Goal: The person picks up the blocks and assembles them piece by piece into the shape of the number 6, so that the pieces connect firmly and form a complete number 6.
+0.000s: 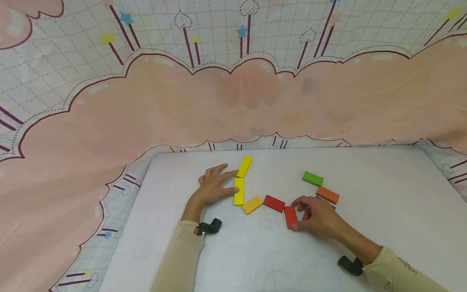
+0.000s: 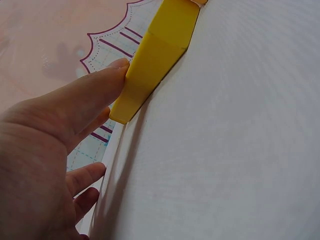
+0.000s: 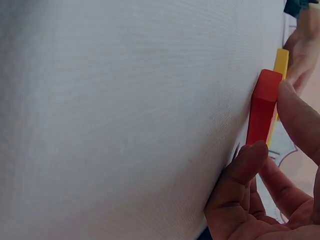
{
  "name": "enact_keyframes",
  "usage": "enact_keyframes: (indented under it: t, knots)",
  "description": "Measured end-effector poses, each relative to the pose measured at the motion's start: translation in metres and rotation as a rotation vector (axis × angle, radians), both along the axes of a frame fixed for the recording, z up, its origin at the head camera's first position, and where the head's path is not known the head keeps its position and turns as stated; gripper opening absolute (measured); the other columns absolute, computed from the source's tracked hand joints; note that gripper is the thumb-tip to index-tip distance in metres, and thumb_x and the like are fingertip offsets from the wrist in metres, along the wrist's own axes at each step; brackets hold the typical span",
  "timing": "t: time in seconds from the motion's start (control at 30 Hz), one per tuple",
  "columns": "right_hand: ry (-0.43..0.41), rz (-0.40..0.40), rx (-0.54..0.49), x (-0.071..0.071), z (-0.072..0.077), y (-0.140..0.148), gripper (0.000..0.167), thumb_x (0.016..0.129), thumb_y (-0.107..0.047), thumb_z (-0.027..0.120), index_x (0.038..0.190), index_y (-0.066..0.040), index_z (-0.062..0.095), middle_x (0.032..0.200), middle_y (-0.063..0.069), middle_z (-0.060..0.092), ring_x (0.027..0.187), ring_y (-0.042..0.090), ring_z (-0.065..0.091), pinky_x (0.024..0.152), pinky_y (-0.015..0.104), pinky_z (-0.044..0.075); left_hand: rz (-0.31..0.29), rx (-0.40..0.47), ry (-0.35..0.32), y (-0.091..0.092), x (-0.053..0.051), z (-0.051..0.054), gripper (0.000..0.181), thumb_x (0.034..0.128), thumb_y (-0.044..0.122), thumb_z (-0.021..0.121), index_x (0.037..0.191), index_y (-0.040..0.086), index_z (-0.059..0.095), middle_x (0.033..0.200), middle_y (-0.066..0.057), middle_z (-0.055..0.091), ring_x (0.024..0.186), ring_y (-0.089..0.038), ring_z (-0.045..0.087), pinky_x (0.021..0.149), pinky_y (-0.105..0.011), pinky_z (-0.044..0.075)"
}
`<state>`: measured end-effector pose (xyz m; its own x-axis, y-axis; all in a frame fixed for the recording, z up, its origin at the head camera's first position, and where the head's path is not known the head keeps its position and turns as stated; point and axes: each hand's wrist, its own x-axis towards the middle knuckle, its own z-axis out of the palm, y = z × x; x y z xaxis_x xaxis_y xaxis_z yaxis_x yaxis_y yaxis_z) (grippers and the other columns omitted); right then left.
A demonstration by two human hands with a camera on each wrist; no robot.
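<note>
your left sleeve (image 1: 180, 259) leads to your left hand (image 1: 213, 187), fingers spread, thumb touching the lower yellow block (image 1: 238, 198), while your right hand (image 1: 318, 215) pinches the end red block (image 1: 290, 217): five look lined up, three more show beyond, any join left to the purple block (image 1: 332, 207) hidden.

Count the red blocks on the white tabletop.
2: the left red block lies next to the amber block; the right hand pinches the right red block. That hand could hide more.
</note>
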<state>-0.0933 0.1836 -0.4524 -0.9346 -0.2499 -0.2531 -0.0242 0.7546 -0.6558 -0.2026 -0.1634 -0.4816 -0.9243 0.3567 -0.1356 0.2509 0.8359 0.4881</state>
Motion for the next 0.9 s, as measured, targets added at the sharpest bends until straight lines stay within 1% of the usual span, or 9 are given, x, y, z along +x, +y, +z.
enact_keyframes:
  t: [0.2,0.47,0.7,0.8,0.9]
  knots:
    - [0.003,0.007,-0.004,0.0,0.0,0.0,0.059,0.073,-0.034,0.092,0.123,-0.015,0.067,0.1,0.0,0.064,0.078,0.013,0.058,0.068,0.027,0.049,0.0,0.009,0.002,0.0,0.0,-0.001,0.066,0.0891,0.055,0.071,0.15,0.04,0.05,0.169,-0.002,0.026,0.15,-0.039,0.021,0.106,-0.063,0.021]
    - [-0.001,0.006,0.0,0.0,-0.001,-0.001,0.06,0.073,-0.033,0.092,0.124,-0.014,0.067,0.1,0.0,0.064,0.078,0.013,0.057,0.067,0.026,0.05,0.0,0.001,0.007,-0.001,0.0,-0.001,0.066,0.089,0.056,0.07,0.15,0.041,0.05,0.169,-0.002,0.026,0.149,-0.039,0.021,0.105,-0.062,0.022]
    - [-0.011,-0.009,0.006,0.001,0.002,-0.001,0.06,0.074,-0.035,0.092,0.125,-0.015,0.067,0.101,0.0,0.064,0.079,0.013,0.058,0.068,0.028,0.05,-0.004,0.003,0.007,-0.001,0.0,-0.001,0.066,0.0892,0.056,0.07,0.15,0.041,0.05,0.169,-0.002,0.026,0.149,-0.039,0.021,0.105,-0.062,0.022]
    - [0.005,-0.018,0.006,0.002,0.004,0.003,0.058,0.076,-0.036,0.09,0.125,-0.015,0.067,0.101,0.0,0.065,0.08,0.012,0.059,0.07,0.028,0.051,-0.007,0.004,0.009,-0.001,0.0,-0.001,0.066,0.0894,0.056,0.07,0.15,0.041,0.049,0.169,-0.002,0.026,0.149,-0.039,0.021,0.105,-0.062,0.022]
    - [0.049,-0.031,0.002,0.003,0.006,0.011,0.05,0.08,-0.033,0.087,0.123,-0.014,0.068,0.1,-0.001,0.066,0.083,0.012,0.06,0.071,0.026,0.051,-0.01,0.005,0.011,-0.001,0.0,-0.002,0.066,0.0896,0.056,0.07,0.151,0.041,0.049,0.169,-0.002,0.026,0.149,-0.039,0.021,0.105,-0.062,0.021]
